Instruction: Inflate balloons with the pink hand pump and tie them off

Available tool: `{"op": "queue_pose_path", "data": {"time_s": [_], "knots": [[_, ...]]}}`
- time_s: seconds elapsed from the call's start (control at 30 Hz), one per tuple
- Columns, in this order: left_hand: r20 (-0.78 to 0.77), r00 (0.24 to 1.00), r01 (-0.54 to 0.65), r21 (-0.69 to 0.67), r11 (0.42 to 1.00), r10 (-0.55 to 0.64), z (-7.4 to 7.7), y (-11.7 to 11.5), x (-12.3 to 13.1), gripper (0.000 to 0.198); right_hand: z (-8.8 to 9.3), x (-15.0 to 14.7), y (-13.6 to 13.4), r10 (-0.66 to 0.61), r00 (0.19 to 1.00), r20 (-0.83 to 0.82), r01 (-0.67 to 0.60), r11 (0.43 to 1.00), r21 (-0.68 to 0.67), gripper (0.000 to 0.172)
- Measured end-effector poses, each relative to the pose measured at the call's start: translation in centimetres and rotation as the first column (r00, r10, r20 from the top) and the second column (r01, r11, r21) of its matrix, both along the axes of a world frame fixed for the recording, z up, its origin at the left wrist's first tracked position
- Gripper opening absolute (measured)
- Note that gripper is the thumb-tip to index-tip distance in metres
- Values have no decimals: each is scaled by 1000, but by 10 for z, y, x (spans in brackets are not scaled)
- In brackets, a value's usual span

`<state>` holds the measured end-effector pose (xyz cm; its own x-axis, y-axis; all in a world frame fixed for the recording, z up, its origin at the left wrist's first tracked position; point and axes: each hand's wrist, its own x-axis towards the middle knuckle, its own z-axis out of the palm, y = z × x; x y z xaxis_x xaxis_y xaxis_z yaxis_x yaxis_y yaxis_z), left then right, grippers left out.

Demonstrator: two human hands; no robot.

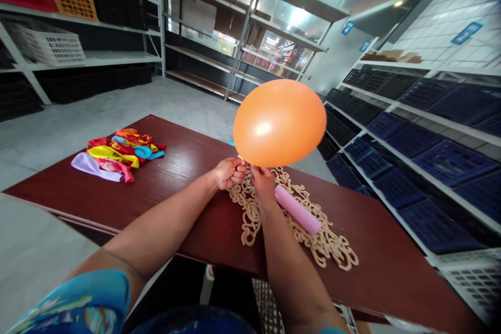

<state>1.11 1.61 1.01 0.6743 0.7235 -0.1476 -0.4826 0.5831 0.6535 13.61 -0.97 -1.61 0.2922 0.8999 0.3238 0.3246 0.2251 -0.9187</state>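
An inflated orange balloon stands above the dark red table, its lower end at my two hands. My left hand is closed, fingers curled at the balloon's neck. Beside it, my right hand pinches the same neck just under the balloon. The neck itself is mostly hidden by the fingers. Below and around my right hand lies a tan, curly openwork piece, with a pink cylinder resting on it. Uninflated balloons in several colours form a pile on the table's left part.
Shelves with red, orange and white crates stand at the far left. A metal rack is behind the table. Shelves of dark blue crates run along the right side, close to the table's edge.
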Motion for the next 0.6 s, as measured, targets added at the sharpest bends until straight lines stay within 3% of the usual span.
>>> {"op": "queue_pose_path", "data": {"time_s": [0.07,0.17,0.27,0.37,0.43,0.6], "knots": [[-149,975,-146,133,980,165,-6,1,5,16,0,-1,-1,-46,998,-46,46,999,-11,34],[-347,850,-254,390,885,397,-14,4,8,26,1,-5,-6,-11,999,-42,10,1000,-19,32],[-466,652,-206,650,731,598,-20,8,6,34,5,-7,-11,91,995,26,-91,996,-13,28],[-486,513,-97,787,610,708,-23,10,4,36,10,-6,-14,153,986,71,-154,988,10,23],[-489,488,-55,810,584,723,-25,9,6,36,12,-4,-15,168,981,95,-171,985,26,19],[-450,570,-41,820,571,687,-29,5,14,36,15,3,-14,124,957,261,-165,976,142,17]]}}
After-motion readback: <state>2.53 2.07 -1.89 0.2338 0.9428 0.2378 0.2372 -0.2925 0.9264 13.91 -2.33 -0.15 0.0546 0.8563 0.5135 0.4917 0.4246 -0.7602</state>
